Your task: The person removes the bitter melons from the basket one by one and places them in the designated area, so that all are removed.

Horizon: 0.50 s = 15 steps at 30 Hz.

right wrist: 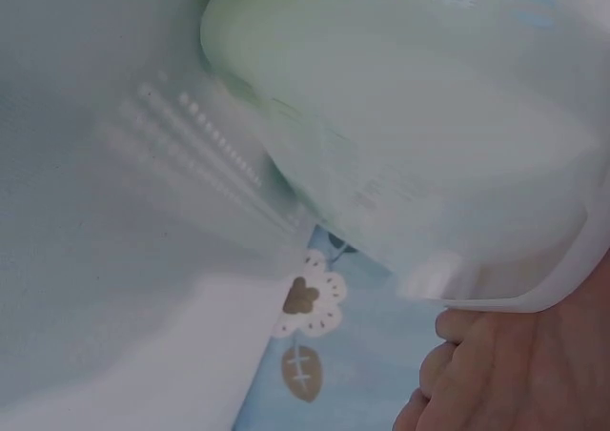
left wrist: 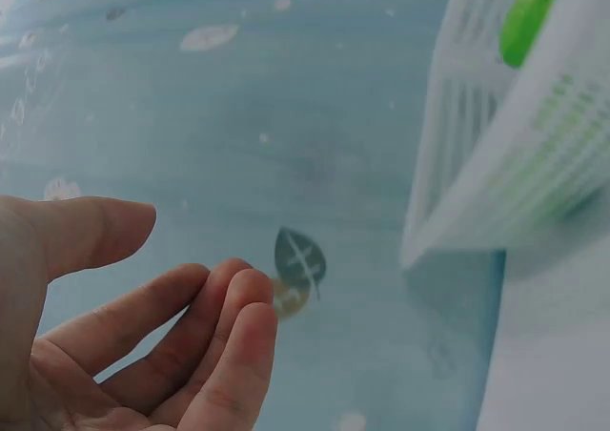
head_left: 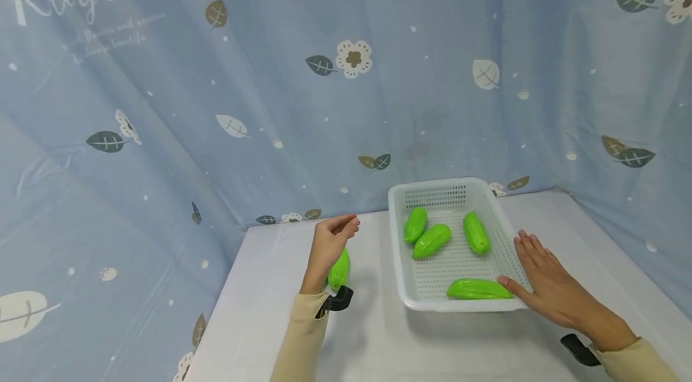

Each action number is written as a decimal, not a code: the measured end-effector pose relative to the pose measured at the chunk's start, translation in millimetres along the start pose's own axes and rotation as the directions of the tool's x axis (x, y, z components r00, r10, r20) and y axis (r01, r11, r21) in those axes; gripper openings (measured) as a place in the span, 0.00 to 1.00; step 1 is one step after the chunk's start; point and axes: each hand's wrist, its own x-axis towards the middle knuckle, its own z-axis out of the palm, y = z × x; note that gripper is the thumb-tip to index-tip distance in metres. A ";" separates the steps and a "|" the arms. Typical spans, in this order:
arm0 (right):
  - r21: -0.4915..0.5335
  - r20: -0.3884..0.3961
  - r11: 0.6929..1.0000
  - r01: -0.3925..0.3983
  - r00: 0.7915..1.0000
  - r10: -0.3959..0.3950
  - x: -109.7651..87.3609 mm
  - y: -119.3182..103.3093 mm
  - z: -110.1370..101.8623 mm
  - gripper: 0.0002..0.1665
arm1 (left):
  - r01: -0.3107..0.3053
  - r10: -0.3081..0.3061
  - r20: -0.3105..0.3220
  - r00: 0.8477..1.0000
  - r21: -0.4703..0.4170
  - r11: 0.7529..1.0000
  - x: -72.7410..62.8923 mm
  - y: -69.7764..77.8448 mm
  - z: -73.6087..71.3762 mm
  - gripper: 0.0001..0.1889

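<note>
My left hand (head_left: 327,250) is raised over the table left of the basket, its fingers loosely bent and apart from the thumb. In the left wrist view, nothing lies between those fingers (left wrist: 233,355). Partly hidden behind this hand and wrist is a bright green, ridged gourd-like vegetable (head_left: 339,271) on the table. My right hand (head_left: 562,292) rests with straight fingers against the right rim of a white plastic basket (head_left: 397,250). Several similar vegetables (head_left: 477,234) lie inside it, one (head_left: 476,289) along the near wall by my right thumb.
A white cloth (head_left: 373,346) covers the table. Close behind the basket and along both sides hangs a blue curtain (head_left: 432,106) with leaf and flower prints. Black straps (head_left: 339,299) sit on both wrists.
</note>
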 end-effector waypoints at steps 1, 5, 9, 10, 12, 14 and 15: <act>0.000 0.000 1.000 0.000 1.000 0.000 -0.1 0.3 0.2 0.58 | -0.009 0.009 0.009 1.000 -0.001 1.000 0.4 2.7 4.0 0.18; 0.007 -0.001 1.000 0.002 1.000 -0.002 -0.5 1.6 0.6 0.58 | -0.049 0.048 0.047 0.998 0.019 0.999 0.2 9.3 22.3 0.17; 0.017 -0.001 1.000 0.003 1.000 -0.003 -0.3 2.2 1.5 0.58 | -0.057 0.052 0.097 0.994 0.052 0.997 -4.4 8.6 43.0 0.17; 0.020 -0.001 1.000 0.003 1.000 -0.003 -0.1 2.1 1.6 0.58 | -0.058 0.051 0.109 0.993 0.057 0.997 -5.9 8.1 48.2 0.17; 0.024 -0.004 1.000 0.003 1.000 -0.003 0.1 1.8 2.0 0.58 | -0.044 0.035 0.130 0.991 0.067 0.997 -8.8 7.3 57.6 0.18; 0.029 -0.005 1.000 0.003 1.000 -0.003 0.1 1.9 1.7 0.58 | -0.038 0.027 0.150 0.988 0.073 0.997 -10.0 8.1 65.8 0.18; 0.032 -0.004 0.999 0.004 1.000 -0.004 0.0 2.1 1.5 0.58 | -0.031 0.018 0.155 0.988 0.079 0.996 -10.0 9.2 69.4 0.18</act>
